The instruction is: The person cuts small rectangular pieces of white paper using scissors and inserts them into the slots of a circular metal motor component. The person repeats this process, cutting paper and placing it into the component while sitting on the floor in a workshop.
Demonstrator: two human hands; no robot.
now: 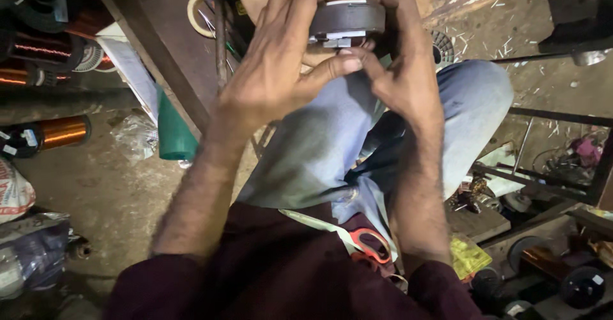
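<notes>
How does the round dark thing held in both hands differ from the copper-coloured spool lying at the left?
The round dark part is a grey ring, flat and short; the copper wire spool is a longer cylinder, shiny orange with dark ends. The part is held up over the knees by the left hand and right hand; the spool lies on its side on the floor, untouched. Both are round.

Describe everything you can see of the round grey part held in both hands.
The round grey part is a thick dark-grey ring or disc, metal by its look, with a white top edge and pale pieces beneath. It is held edge-on above the knees, the left hand and right hand gripping its sides, thumbs meeting underneath.
</notes>
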